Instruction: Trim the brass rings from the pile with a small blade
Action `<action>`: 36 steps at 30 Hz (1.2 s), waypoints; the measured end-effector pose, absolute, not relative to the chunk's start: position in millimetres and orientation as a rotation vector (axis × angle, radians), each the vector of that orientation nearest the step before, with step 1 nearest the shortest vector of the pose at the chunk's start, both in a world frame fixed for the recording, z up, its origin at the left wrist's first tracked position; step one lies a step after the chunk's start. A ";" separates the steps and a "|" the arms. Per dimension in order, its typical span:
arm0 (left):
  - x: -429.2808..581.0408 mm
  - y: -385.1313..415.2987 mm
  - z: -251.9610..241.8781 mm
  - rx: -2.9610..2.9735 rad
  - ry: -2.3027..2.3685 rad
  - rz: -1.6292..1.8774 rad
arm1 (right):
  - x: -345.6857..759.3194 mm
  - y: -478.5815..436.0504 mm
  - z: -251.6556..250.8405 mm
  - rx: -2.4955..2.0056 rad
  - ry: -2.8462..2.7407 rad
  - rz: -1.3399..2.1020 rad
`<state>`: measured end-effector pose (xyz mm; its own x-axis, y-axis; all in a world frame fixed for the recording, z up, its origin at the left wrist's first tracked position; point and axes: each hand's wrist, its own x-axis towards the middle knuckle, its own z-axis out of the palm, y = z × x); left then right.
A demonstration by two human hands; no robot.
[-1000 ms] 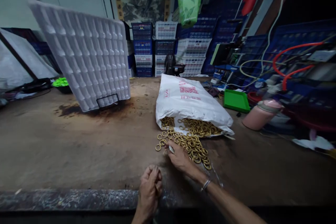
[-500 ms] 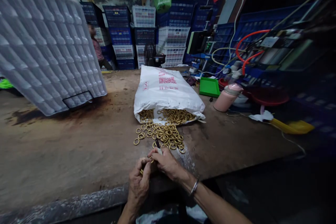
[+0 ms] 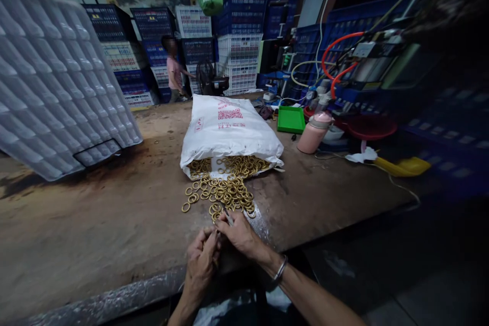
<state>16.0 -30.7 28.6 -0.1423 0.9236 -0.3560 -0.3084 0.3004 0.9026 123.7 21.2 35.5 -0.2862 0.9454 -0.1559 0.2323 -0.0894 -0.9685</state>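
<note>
Near the table's front edge, my left hand (image 3: 202, 260) is closed, thumb against the fingers, around gold-coloured rings mostly hidden by the grip. My right hand (image 3: 240, 234) almost touches its fingertips. A slim tool (image 3: 229, 218) with a pale body and a dark, narrow end is held in the right hand, pointing up and away; its exact kind is unclear. Just beyond the hands lies a loose pile of gold-coloured rings (image 3: 229, 193). They spill from the open mouth of a white woven sack (image 3: 233, 135) with red print, which lies flat with more rings inside.
A clear plastic moulded tray (image 3: 69, 86) leans over the table's left side. Right of the sack are a green tray (image 3: 291, 119), a pink bottle (image 3: 315, 132), a red dish (image 3: 372, 127) and a yellow scoop (image 3: 405, 166). Behind are a fan (image 3: 208, 79), stacked crates (image 3: 239, 48) and a person (image 3: 174, 74).
The view has swung right, so the table things sit further left. My hands stay together, and the tool tilts more to the left. The person in the background has moved right, towards the fan.
</note>
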 end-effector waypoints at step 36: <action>9.4 -36.0 26.2 0.576 1.110 1.276 | 125.2 1.4 30.8 -1.507 -2.423 0.543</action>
